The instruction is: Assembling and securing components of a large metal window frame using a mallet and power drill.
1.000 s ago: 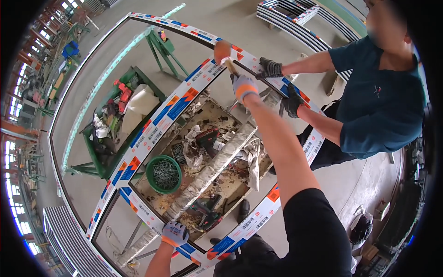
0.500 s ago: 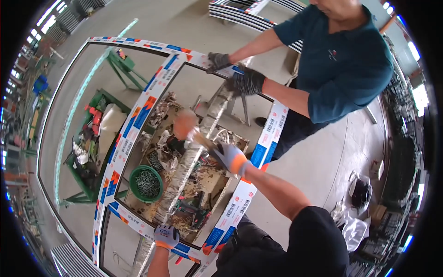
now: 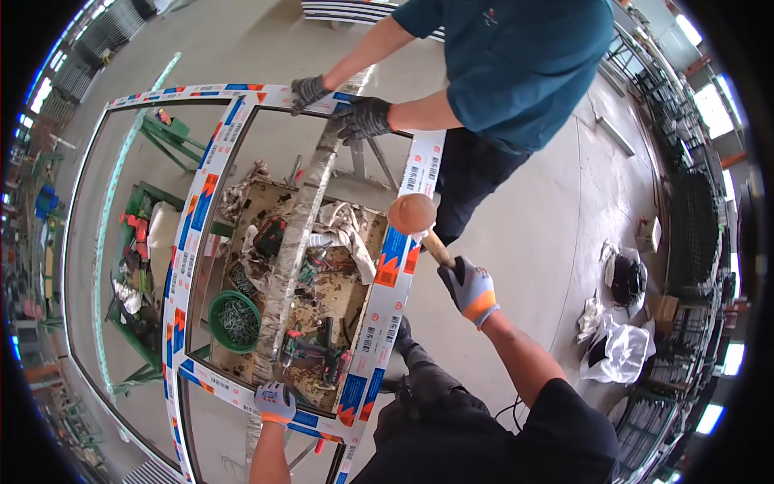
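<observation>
Head view: round green plastic bowl (image 3: 235,320) sits low under the frame, left of centre, filled w/ grey metal screws. Around it a shallow open workbench tray (image 3: 355,278), littered w/ rags, small tools, wood-coloured debris; a dark power drill (image 3: 310,347) lies at its near end. Further left, a green metal stand (image 3: 153,242) holds red-handled tools and a white bag.

White window frame w/ blue-orange protective tape (image 3: 387,278) lies flat over the bench, long rectangular profile, smooth plastic-looking, its corners bent by the lens. A silvery foil-wrapped bar (image 3: 298,234) runs near-to-far through the frame's middle.

Right hand (image 3: 468,289), grey glove w/ orange cuff, fingers wrapped tight round the wooden handle of a mallet w/ rounded tan head (image 3: 412,214). Mallet head is just over the frame's right rail, far of the hand; can't tell if touching. Handle slants from fist up-left to the head.

Left hand (image 3: 275,401), grey-white glove w/ orange cuff, fingers curled closed over the frame's near rail, pressed on it next to the bar's near end.

Co-worker in teal shirt stands at the far side, both black-gloved hands (image 3: 355,119) gripping the far rail near the bar's far end.

Right of scene: bare concrete floor, white plastic bags (image 3: 617,343) near a wire rack.
</observation>
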`<control>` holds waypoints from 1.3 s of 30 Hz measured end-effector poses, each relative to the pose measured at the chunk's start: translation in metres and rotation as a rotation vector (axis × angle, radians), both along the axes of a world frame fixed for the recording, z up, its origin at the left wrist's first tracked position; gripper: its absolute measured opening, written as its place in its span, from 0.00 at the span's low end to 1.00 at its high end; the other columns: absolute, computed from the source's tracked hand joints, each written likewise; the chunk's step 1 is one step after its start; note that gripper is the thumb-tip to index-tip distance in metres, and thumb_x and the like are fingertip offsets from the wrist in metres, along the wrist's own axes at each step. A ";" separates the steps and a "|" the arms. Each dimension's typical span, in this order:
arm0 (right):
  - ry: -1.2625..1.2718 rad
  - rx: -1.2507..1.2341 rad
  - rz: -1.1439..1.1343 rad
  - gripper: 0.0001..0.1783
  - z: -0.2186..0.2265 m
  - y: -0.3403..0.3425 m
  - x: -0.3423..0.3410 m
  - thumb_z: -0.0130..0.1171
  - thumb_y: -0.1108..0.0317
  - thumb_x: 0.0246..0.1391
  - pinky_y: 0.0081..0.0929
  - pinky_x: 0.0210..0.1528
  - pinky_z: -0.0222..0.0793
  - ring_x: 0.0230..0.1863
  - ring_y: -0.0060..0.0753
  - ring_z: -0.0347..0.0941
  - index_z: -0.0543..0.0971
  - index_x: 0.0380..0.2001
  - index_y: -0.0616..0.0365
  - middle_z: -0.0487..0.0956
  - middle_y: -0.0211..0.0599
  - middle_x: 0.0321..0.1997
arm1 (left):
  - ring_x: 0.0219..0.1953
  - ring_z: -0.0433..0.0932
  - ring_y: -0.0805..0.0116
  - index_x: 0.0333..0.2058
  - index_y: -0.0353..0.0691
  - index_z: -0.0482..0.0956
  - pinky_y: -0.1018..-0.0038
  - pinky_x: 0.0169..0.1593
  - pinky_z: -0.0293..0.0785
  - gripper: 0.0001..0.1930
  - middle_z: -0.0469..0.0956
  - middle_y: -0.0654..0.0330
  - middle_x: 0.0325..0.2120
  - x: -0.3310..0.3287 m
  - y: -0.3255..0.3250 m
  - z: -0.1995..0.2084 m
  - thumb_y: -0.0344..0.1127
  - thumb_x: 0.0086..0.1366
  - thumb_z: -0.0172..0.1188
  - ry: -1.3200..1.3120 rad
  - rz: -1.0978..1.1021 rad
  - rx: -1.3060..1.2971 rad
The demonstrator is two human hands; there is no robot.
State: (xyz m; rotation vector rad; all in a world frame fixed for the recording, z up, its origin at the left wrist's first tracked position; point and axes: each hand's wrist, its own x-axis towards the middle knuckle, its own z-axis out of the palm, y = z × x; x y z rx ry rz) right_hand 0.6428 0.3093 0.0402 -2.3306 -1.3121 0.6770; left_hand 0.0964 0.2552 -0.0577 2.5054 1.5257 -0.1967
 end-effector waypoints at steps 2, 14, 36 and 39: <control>-0.014 -0.023 -0.016 0.19 -0.002 0.005 0.010 0.57 0.51 0.60 0.48 0.34 0.72 0.33 0.62 0.77 0.73 0.33 0.59 0.79 0.56 0.28 | 0.45 0.76 0.53 0.34 0.41 0.79 0.56 0.56 0.65 0.15 0.80 0.54 0.36 0.000 0.000 -0.002 0.44 0.51 0.59 -0.029 0.002 0.035; -0.048 -0.011 -0.167 0.21 -0.032 0.048 0.055 0.51 0.49 0.63 0.46 0.37 0.73 0.35 0.61 0.78 0.75 0.37 0.59 0.80 0.57 0.30 | 0.43 0.76 0.51 0.37 0.39 0.78 0.54 0.55 0.66 0.14 0.78 0.53 0.35 0.006 -0.001 0.003 0.38 0.52 0.61 -0.049 -0.075 0.144; -0.303 0.303 -0.156 0.21 -0.039 0.202 0.117 0.52 0.52 0.62 0.47 0.41 0.74 0.41 0.61 0.77 0.79 0.34 0.62 0.80 0.59 0.37 | 0.46 0.75 0.55 0.35 0.44 0.78 0.54 0.57 0.63 0.15 0.78 0.58 0.37 0.001 -0.007 -0.001 0.45 0.52 0.59 0.038 0.024 0.013; -0.271 0.376 -0.159 0.20 0.011 0.214 0.109 0.49 0.54 0.65 0.46 0.38 0.75 0.39 0.61 0.78 0.78 0.36 0.62 0.80 0.59 0.35 | 0.44 0.75 0.55 0.34 0.44 0.77 0.55 0.54 0.64 0.15 0.78 0.58 0.35 0.000 -0.004 0.004 0.45 0.51 0.59 0.058 0.055 -0.052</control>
